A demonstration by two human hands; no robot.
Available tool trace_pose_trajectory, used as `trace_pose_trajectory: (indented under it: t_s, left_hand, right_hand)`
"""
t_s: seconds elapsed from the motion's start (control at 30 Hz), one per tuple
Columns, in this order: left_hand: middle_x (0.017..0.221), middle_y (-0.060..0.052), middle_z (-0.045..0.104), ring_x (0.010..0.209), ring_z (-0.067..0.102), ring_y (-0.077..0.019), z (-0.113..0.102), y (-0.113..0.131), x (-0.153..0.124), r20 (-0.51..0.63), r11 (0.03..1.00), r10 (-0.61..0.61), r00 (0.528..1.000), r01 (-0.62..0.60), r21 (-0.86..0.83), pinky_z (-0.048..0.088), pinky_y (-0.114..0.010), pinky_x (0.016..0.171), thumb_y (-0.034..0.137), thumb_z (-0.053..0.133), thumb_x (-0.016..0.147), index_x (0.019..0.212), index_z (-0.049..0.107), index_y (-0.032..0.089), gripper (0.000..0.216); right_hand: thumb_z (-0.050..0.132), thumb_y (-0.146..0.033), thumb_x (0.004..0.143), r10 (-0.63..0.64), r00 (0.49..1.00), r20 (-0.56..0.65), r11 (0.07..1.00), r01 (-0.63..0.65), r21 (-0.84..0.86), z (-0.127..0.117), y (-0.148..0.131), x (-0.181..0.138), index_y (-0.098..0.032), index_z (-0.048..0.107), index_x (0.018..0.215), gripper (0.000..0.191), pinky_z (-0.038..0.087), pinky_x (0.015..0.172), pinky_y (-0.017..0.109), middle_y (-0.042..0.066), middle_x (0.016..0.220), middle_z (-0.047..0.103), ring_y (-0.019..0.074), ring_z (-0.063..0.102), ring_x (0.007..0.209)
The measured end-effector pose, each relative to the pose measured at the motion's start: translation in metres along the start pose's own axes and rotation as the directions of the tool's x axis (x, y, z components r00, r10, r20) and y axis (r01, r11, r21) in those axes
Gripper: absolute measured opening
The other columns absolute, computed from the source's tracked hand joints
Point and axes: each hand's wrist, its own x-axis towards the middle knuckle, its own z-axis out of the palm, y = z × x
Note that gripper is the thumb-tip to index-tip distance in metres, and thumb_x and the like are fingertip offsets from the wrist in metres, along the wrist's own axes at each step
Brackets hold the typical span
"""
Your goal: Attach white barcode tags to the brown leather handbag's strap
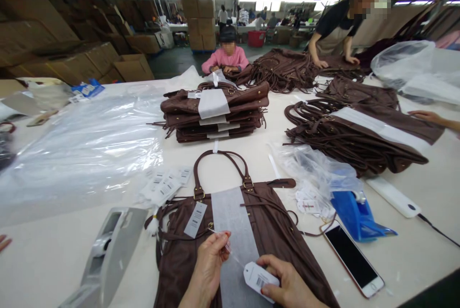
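Note:
A brown leather handbag (276,231) lies flat on the white table (53,250) right in front of me, a white paper strip (230,217) down its middle and a grey tag (196,219) by its left handle ring. My left hand (210,262) pinches a thin clear plastic string above the bag. My right hand (287,286) holds a white barcode tag (259,279) that hangs on that string.
A grey tagging tool (108,255) lies at my left, loose white tags (165,186) beyond it. A phone (352,257), a blue tape dispenser (354,214) and a power strip (393,196) lie to the right. Stacked brown bags (215,114) and clear plastic sheets (82,150) cover the table; other people work at the far side.

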Motion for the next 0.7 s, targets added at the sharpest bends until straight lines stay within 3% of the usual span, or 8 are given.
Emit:
trace_pose_trajectory:
  t_s: [0.1, 0.17, 0.2, 0.27, 0.33, 0.4, 0.57, 0.7]
  left_hand:
    - [0.054, 0.000, 0.055, 0.049, 0.044, -0.0082, -0.010, 0.002, 0.003, 0.024, 0.964, 0.139, 0.990, -0.140, 0.226, 0.034, -0.020, 0.050, 0.033, 0.069, 0.053, 0.067, 0.066, 0.012, 0.026]
    - [0.061, -0.003, 0.060, 0.055, 0.048, -0.0116, -0.016, 0.007, 0.003, 0.114, 0.890, 0.227, 0.967, -0.253, 0.378, 0.038, -0.023, 0.054, 0.034, 0.065, 0.057, 0.063, 0.066, 0.013, 0.022]
    - [0.065, -0.003, 0.061, 0.060, 0.051, -0.0133, -0.018, 0.011, 0.002, 0.170, 0.847, 0.262, 0.950, -0.311, 0.432, 0.039, -0.024, 0.058, 0.034, 0.063, 0.060, 0.063, 0.066, 0.014, 0.021]
    - [0.067, -0.003, 0.061, 0.066, 0.053, -0.0150, -0.024, 0.021, 0.001, 0.258, 0.756, 0.318, 0.912, -0.408, 0.512, 0.040, -0.024, 0.063, 0.033, 0.058, 0.065, 0.064, 0.066, 0.015, 0.020]
    - [0.064, -0.002, 0.058, 0.064, 0.053, -0.0144, -0.031, 0.033, 0.001, 0.289, 0.668, 0.365, 0.885, -0.465, 0.582, 0.040, -0.023, 0.061, 0.032, 0.054, 0.068, 0.063, 0.065, 0.016, 0.020]
    - [0.062, -0.001, 0.056, 0.062, 0.053, -0.0137, -0.040, 0.044, 0.003, 0.300, 0.600, 0.396, 0.868, -0.492, 0.631, 0.039, -0.023, 0.059, 0.032, 0.051, 0.071, 0.063, 0.064, 0.016, 0.022]
    - [0.075, -0.003, 0.062, 0.073, 0.057, -0.0157, -0.063, 0.065, 0.023, 0.297, 0.592, 0.415, 0.860, -0.503, 0.630, 0.042, -0.024, 0.067, 0.030, 0.050, 0.071, 0.079, 0.066, 0.018, 0.022]
    - [0.083, -0.004, 0.062, 0.074, 0.056, -0.0156, -0.077, 0.090, 0.063, 0.262, 0.559, 0.417, 0.870, -0.473, 0.681, 0.044, -0.024, 0.067, 0.023, 0.053, 0.066, 0.095, 0.062, 0.016, 0.031]
  right_hand:
    - [0.061, -0.028, 0.065, -0.123, 0.992, -0.037, 0.970, 0.112, -0.218, 0.008, -0.014, 0.013, -0.022, 0.054, 0.108, 0.044, 0.034, 0.090, 0.036, 0.008, 0.109, 0.056, 0.0251, 0.047, 0.103]
    - [0.058, -0.034, 0.070, -0.214, 0.973, -0.085, 0.962, 0.196, -0.188, 0.020, -0.029, 0.030, -0.023, 0.047, 0.117, 0.050, 0.024, 0.100, 0.041, 0.009, 0.124, 0.045, 0.0254, 0.036, 0.117]
    - [0.056, -0.035, 0.072, -0.232, 0.967, -0.106, 0.970, 0.222, -0.093, 0.029, -0.037, 0.041, -0.022, 0.044, 0.120, 0.052, 0.024, 0.101, 0.040, 0.009, 0.125, 0.045, 0.0237, 0.036, 0.117]
    - [0.058, -0.036, 0.070, -0.220, 0.969, -0.117, 0.948, 0.240, 0.209, 0.049, -0.052, 0.064, -0.021, 0.043, 0.118, 0.052, 0.035, 0.093, 0.036, 0.008, 0.116, 0.051, 0.0204, 0.047, 0.106]
    - [0.064, -0.039, 0.064, -0.188, 0.981, -0.039, 0.850, 0.182, 0.494, 0.067, -0.063, 0.085, -0.019, 0.049, 0.108, 0.051, 0.047, 0.068, 0.028, 0.005, 0.095, 0.059, 0.0166, 0.057, 0.081]
    - [0.067, -0.041, 0.060, -0.154, 0.987, 0.035, 0.778, 0.100, 0.620, 0.079, -0.070, 0.101, -0.017, 0.054, 0.098, 0.048, 0.040, 0.043, 0.019, 0.000, 0.070, 0.058, 0.0104, 0.051, 0.054]
    - [0.061, -0.044, 0.064, -0.004, 1.000, 0.017, 0.801, -0.007, 0.599, 0.082, -0.078, 0.129, -0.011, 0.058, 0.071, 0.034, 0.022, 0.036, 0.017, -0.003, 0.047, 0.050, 0.0041, 0.034, 0.035]
    - [0.059, -0.043, 0.062, 0.089, 0.989, -0.118, 0.846, -0.013, 0.533, 0.072, -0.089, 0.165, -0.014, 0.052, 0.061, 0.030, 0.020, 0.039, 0.019, -0.007, 0.041, 0.041, 0.0051, 0.031, 0.037]
